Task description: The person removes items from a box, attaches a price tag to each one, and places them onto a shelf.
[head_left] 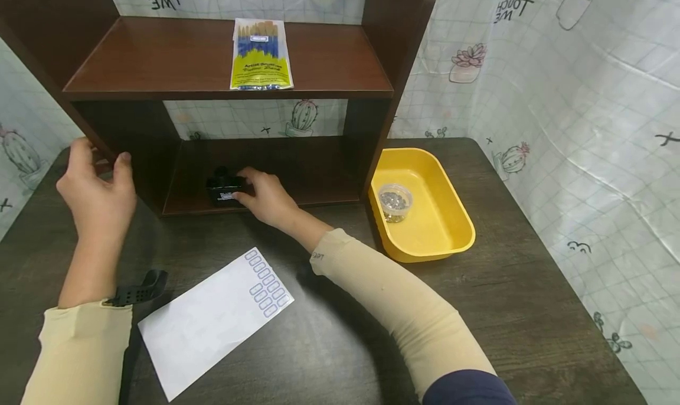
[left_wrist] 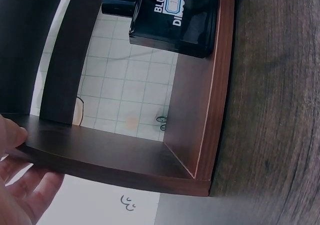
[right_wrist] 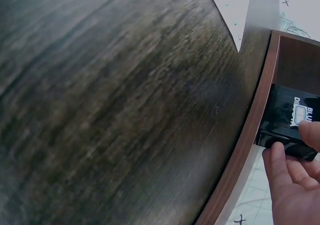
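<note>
A black bottle [head_left: 219, 193] with white lettering stands on the lower shelf, near its front edge, left of the middle. My right hand [head_left: 270, 201] grips its right side; in the right wrist view, the thumb of the right hand [right_wrist: 295, 177] lies on the front of the bottle [right_wrist: 285, 112]. My left hand [head_left: 101, 192] holds the left side panel of the brown shelf unit [head_left: 223, 62], thumb on one side and fingers on the other. The left wrist view has the left hand [left_wrist: 25, 185] around the panel edge, and the bottle [left_wrist: 172, 27] farther along the shelf.
On the upper shelf lies a pack of brushes [head_left: 260, 56]. A yellow tray [head_left: 441, 216] stands right of the unit, holding a small clear tub [head_left: 395, 202]. A white sheet [head_left: 207, 322] with printed labels lies on the dark table [head_left: 340, 346] in front.
</note>
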Demonstrator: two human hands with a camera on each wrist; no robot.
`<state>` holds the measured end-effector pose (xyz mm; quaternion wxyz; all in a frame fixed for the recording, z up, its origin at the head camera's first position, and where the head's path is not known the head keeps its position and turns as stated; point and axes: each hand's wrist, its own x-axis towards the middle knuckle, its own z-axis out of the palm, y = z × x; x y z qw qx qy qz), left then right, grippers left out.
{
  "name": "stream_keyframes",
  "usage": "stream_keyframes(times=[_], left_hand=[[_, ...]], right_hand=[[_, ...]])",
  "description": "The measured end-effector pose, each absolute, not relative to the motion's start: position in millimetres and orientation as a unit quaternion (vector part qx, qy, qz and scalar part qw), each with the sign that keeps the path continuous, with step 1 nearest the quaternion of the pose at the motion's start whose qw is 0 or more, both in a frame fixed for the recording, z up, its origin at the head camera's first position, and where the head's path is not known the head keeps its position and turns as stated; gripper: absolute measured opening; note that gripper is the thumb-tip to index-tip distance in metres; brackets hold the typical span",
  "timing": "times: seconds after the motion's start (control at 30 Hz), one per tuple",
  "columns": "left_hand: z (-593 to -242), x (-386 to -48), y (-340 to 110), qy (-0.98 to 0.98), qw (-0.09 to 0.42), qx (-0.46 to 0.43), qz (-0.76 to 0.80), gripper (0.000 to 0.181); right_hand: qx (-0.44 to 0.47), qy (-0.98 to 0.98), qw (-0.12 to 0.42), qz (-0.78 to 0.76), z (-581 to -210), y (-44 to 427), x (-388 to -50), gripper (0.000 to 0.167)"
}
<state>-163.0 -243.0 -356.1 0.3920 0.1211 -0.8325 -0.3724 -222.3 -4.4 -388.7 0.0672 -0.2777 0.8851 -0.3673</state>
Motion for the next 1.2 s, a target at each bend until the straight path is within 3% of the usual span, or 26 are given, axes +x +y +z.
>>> stream_keyframes(times=[0.13, 0.37, 0.5, 1.2], left_hand=[[-358, -162, -244, -0.832, 0.391, 0.128, -0.373, 0.031], [-358, -162, -246, -0.834, 0.389, 0.132, -0.368, 0.031], [-358, -160, -247, -0.838, 0.391, 0.134, -0.356, 0.031], [-357, -160, -243, -0.849, 0.388, 0.122, -0.338, 0.035]], right_hand=[[-0.28, 0.886, 0.07, -0.364, -389, -6, -220, 0.046], [-0.281, 0.9, 0.11, -0.314, -383, -3, -215, 0.062], [-0.292, 0.898, 0.117, -0.308, -379, 7, -213, 0.061], [-0.35, 0.869, 0.014, -0.35, -336, 144, -161, 0.033]])
